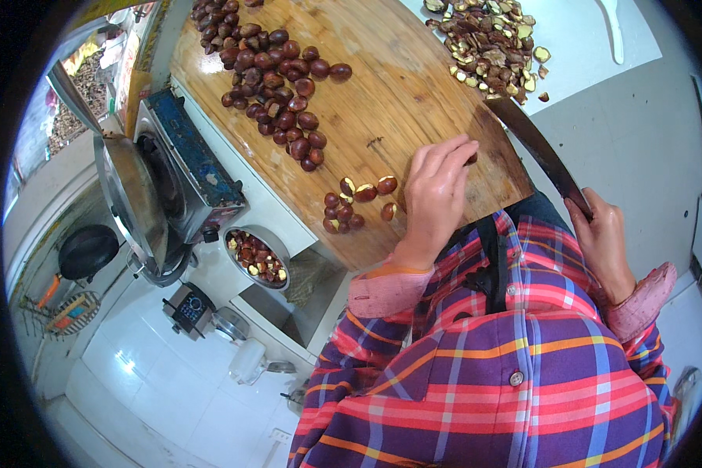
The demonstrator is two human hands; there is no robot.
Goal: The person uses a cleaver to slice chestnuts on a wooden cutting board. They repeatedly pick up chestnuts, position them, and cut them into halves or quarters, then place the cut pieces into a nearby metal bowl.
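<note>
My left hand (439, 190) rests on the wooden cutting board (374, 134), its fingertips on a brown chestnut (472, 158) near the board's right edge; most of that nut is hidden. In my right hand (602, 240) is the handle of a large dark-bladed knife (544, 146), whose blade tip reaches the board's right corner. A big group of whole brown chestnuts (286, 99) covers the board's upper left. Beside my left hand lie several chestnuts with pale cut ends (365, 192). Past the knife tip, cut shell pieces (494, 52) are heaped on the white surface.
A metal bowl of cut chestnuts (257, 257) stands left of the board, near a sink basin (295, 292). Farther left is a gas stove (187, 169) with a large metal wok (131, 199) tilted against it. A white plastic utensil (614, 29) lies at the upper right.
</note>
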